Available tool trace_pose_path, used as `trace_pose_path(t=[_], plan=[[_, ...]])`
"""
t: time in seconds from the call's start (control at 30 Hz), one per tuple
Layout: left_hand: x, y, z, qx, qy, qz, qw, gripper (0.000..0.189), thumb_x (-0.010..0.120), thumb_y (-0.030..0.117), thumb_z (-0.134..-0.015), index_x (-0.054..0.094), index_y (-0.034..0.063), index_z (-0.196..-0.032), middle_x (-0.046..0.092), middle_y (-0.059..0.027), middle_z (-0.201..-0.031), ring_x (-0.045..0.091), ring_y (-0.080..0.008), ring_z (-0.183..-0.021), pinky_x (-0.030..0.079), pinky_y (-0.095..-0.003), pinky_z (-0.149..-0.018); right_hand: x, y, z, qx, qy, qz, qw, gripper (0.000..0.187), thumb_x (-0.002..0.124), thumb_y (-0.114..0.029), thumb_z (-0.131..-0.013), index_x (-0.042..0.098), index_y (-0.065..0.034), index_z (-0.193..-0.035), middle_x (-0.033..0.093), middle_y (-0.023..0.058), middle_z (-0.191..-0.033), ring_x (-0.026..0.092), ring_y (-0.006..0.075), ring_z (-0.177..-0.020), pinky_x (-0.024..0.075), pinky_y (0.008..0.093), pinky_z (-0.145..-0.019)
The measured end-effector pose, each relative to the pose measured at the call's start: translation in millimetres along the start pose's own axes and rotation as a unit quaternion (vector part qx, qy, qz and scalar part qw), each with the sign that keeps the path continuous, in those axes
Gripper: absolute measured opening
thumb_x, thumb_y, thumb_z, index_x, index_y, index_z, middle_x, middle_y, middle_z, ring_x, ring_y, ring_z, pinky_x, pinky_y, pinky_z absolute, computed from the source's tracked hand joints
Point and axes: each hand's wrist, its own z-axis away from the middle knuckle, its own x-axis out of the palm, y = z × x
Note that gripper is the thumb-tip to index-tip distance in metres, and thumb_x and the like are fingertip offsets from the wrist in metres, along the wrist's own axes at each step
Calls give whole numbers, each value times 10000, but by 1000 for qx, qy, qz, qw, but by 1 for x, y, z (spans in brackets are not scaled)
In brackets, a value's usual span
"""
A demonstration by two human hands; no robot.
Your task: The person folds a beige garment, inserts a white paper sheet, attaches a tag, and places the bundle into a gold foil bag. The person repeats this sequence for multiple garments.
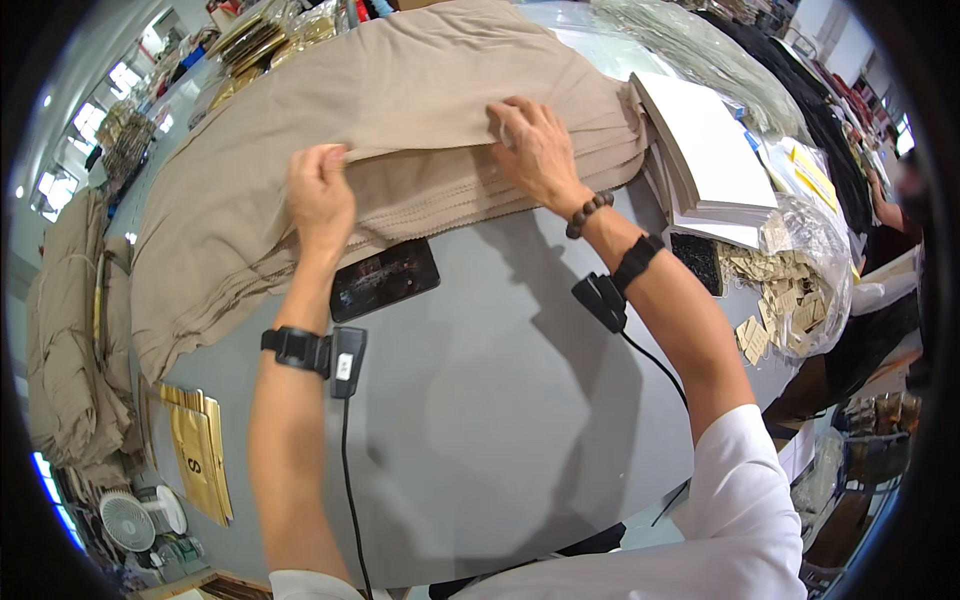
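A broad pile of beige knit fabric pieces [420, 82] lies before me, its layered edges facing my side. My left hand [322, 191] pinches the front edge of the top piece between thumb and fingers, lifting it a little off the layers below. On the same piece, farther right, rests my right hand [534, 146]. Its fingers are spread on the cloth and its thumb is by the edge. A dark-screened smartphone [385, 280] lies against the pile's near edge, beside my left forearm. Each wrist wears a black strap with a cabled device.
White sheets or boards [712, 142] are stacked at right, near a clear plastic bag of paper tags [799, 289]. Gold packets [196, 450] lie on the grey table [480, 420] at left. A small fan [127, 520] and rolled beige fabric [67, 330] stand beyond. Another person is at the right edge.
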Motion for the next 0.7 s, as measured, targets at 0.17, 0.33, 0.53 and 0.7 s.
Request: trace_pose_path(t=[0.17, 0.33, 0.53, 0.7], plan=[[-37, -19, -3, 2, 70, 0, 998, 303, 584, 312, -1078, 696, 33, -1040, 631, -134, -1017, 603, -311, -934, 485, -394, -873, -23, 75, -25, 151, -45, 75, 985, 275, 647, -242, -995, 748, -126, -1224, 699, 122, -1281, 628, 331, -1205, 503, 443, -1031], [-56, -52, 8, -120, 30, -79, 989, 342, 581, 336, -1081, 690, 19, -1016, 615, -127, -1007, 598, -296, -924, 480, -396, -881, -64, 101, -29, 72, -10, 8, 997, 228, 674, -260, -985, 808, -108, -1089, 765, 92, -1092, 719, 326, -987, 558, 431, -881], [-39, -61, 24, -237, -9, -72, 969, 383, 569, 360, -1087, 690, 6, -1005, 636, -124, -1061, 608, -259, -934, 480, -399, -870, -80, 84, -20, 93, -8, 14, 996, 196, 723, -260, -952, 831, -157, -1079, 750, 64, -1052, 713, 287, -907, 559, 396, -810], [-37, -45, 14, -216, 15, -1, 976, 399, 563, 368, -1094, 690, -6, -1036, 648, -85, -922, 579, -202, -844, 483, -365, -813, -67, 66, -27, 156, -10, -64, 986, 220, 711, -278, -968, 825, -140, -1097, 768, 90, -1033, 727, 278, -861, 566, 391, -800]])
